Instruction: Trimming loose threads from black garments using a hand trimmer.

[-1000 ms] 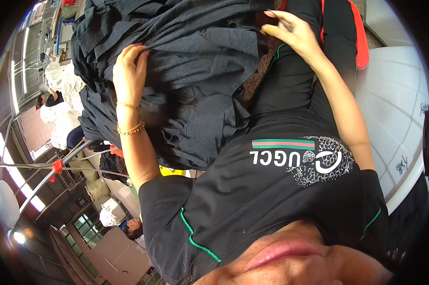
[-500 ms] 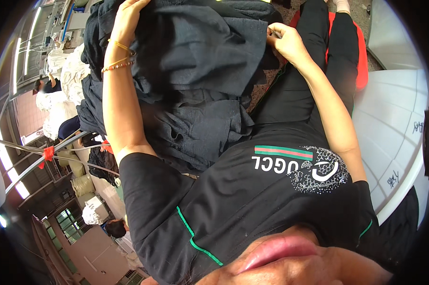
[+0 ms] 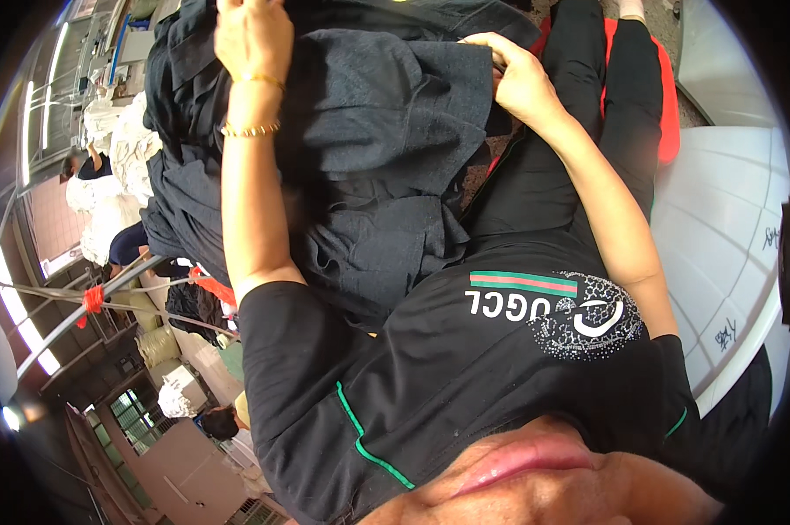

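A heap of dark navy-black cloth (image 3: pixel 369 105) is spread across the upper middle, with folds and loose cut edges. Over its upper left part is my left hand (image 3: pixel 255 39), its fingers curled closed; the fingertips run to the picture's top edge, so what they hold cannot be made out. At the right edge of one dark piece, my right hand (image 3: pixel 526 83) is closed, thumb and fingers pinching the cloth's corner. Whether anything else lies inside that hand is hidden.
Below the cloth are my legs in black trousers (image 3: pixel 535 175), beside a red seat (image 3: pixel 666 105). A white panel (image 3: pixel 719 227) stands at the right. On the left, a metal rail (image 3: pixel 124 280) with a red tie (image 3: pixel 92 299), white cloth piles (image 3: pixel 106 210) and other people farther off.
My left hand has moved down and right, turning from stretched fingers to a closed grip. The right hand shifts slightly; a small dark metallic thing seen in it before is now hidden.
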{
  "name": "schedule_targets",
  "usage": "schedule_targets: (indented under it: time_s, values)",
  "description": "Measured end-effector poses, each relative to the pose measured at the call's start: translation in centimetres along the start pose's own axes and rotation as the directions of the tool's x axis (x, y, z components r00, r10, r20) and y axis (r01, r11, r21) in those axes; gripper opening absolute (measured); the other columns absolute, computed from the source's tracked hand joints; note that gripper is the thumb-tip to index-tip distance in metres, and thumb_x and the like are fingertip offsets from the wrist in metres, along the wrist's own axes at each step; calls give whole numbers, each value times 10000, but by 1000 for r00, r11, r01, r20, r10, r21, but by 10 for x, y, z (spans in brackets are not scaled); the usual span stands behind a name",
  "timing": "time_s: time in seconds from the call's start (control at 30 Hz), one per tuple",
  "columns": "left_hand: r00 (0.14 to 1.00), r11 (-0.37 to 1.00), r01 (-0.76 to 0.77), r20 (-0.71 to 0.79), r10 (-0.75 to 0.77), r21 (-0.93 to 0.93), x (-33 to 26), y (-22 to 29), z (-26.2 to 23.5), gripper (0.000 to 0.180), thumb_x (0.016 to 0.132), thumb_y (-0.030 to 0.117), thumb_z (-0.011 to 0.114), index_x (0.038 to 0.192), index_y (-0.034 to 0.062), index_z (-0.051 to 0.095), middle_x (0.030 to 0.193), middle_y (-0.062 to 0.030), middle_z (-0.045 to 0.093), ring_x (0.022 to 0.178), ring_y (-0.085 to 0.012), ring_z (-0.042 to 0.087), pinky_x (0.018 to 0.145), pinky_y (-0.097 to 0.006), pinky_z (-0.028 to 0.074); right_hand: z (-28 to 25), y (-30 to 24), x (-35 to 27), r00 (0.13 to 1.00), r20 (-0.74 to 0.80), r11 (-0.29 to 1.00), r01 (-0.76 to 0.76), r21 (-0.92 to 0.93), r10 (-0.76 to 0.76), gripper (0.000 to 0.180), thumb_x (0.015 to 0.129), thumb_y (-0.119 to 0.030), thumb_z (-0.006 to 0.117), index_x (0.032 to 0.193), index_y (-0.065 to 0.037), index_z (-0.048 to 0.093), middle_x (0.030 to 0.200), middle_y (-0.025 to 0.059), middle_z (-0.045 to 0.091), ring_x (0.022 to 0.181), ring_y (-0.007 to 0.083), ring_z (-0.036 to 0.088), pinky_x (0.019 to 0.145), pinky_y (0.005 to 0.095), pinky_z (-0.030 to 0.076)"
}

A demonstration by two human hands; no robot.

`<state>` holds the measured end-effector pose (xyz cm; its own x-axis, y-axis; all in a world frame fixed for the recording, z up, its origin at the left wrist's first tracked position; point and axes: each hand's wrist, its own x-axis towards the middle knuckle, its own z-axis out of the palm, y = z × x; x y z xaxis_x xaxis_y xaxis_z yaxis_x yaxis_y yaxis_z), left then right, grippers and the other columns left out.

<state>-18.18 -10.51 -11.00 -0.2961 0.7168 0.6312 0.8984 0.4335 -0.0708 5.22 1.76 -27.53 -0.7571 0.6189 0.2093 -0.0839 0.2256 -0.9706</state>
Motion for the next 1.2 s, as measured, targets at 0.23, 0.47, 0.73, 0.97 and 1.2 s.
schedule_targets:
  time_s: [0.23,0.47,0.73,0.97,1.2]
  values:
    - [868,860,-116,371,331,-497,-40,53,10,391,763,129,803,1127,88,663,1064,-102,619,1010,-264,640,883,-327,522,-26,17,11,994,96,998,-52,19,50,118,934,-15,580,1026,11,648,900,-29,657,869,36,573,799,199,468]
    - [861,882,-159,374,344,-444,-45,59,12,742,696,161,842,1368,113,531,1257,-132,587,1170,-317,572,997,-390,480,-62,-61,19,986,2,924,-154,350,164,112,908,-120,705,892,-24,649,811,-20,630,680,58,543,615,220,432]
    - [913,637,-407,-280,296,-655,-45,88,29,697,686,24,812,1326,33,535,1139,-191,561,1022,-359,585,848,-379,518,-85,-113,5,981,-5,921,-179,346,193,109,900,-117,708,864,-32,650,709,-37,580,500,24,412,467,178,274]
    - [911,680,-177,143,388,-712,-44,86,-15,482,791,-13,719,1258,84,654,958,-85,660,858,-217,664,758,-276,531,-92,-89,-2,991,79,950,-128,283,110,235,922,-205,706,1068,-27,657,829,-58,612,561,-35,356,476,152,232]
    - [837,140,480,500,222,-866,-57,79,-4,265,1039,115,491,1159,-37,672,1113,-62,700,1087,-133,615,995,-255,434,-80,-101,0,983,117,977,-155,145,139,174,913,-133,727,993,16,684,900,-24,661,828,44,576,757,171,449]
